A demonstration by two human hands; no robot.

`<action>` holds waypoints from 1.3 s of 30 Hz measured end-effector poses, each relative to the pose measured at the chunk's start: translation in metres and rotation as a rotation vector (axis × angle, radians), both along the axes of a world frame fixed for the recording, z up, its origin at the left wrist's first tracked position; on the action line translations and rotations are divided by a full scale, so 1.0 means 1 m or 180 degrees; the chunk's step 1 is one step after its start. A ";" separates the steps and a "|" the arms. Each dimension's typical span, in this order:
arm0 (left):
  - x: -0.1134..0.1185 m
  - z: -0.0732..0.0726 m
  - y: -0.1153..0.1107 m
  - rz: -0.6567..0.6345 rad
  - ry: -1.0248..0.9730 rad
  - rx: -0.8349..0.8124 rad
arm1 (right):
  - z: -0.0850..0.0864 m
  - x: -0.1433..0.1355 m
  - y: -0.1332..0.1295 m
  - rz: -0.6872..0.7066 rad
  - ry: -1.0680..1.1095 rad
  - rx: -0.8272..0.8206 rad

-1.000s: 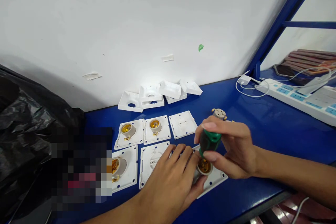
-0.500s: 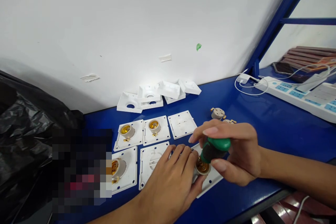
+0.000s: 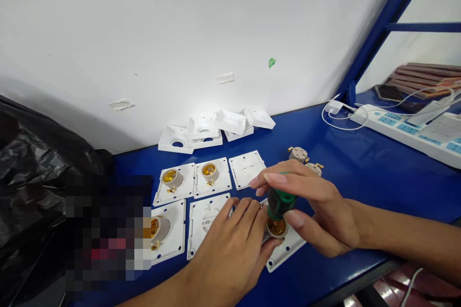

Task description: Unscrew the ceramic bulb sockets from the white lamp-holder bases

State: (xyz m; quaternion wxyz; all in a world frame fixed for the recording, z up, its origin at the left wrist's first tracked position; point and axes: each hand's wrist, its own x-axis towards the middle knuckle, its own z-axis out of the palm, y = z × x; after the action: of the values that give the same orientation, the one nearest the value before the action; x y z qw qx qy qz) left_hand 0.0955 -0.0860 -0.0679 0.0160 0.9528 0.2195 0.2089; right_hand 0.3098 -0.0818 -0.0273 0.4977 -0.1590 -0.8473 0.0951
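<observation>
At right of lower centre in the head view, driver (image 3: 282, 201): its handle stands over the gold-lined socket (image 3: 277, 228), lower end at the socket's mouth.
Handle tilt: half a second ago it leaned well to the right; now it is nearer upright, which I judge brings it back in line with the socket, a better angle for turning.
Driver axis: steep, butt up and slightly right, working end down; shaft and tip are hidden, so I cannot tell whether they meet a screw.
Right hand (image 3: 322, 208): grasping the driver, thumb on the near side, fingers over the far side.
Left hand (image 3: 232, 237): fingers and thumb gripping the socket's left and near sides, over a white plate (image 3: 283, 256).
Socket mouth: faces up, towards the camera.
Loose sockets: two, right of centre, one (image 3: 298, 154) just beyond the other (image 3: 314, 169).
Covers (image 3: 201, 129): white, clustered at mid-frame along the wall (image 3: 173, 48).
</observation>
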 end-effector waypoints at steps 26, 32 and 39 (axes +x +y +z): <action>-0.003 -0.002 -0.003 0.0151 0.0020 -0.0025 | -0.002 0.003 -0.002 -0.0315 0.0626 0.0097; -0.003 0.001 -0.001 0.0208 0.0009 -0.0094 | 0.003 0.015 0.022 -0.1581 0.1946 0.0151; 0.002 0.016 0.015 0.0329 -0.0367 -0.0286 | -0.003 0.039 0.059 -0.1757 0.1728 -0.0072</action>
State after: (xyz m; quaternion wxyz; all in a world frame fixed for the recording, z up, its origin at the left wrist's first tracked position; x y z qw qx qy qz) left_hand 0.0979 -0.0709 -0.0518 0.0606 0.9250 0.2762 0.2539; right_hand 0.3491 -0.0228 -0.0298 0.7090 -0.3555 -0.6090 0.0055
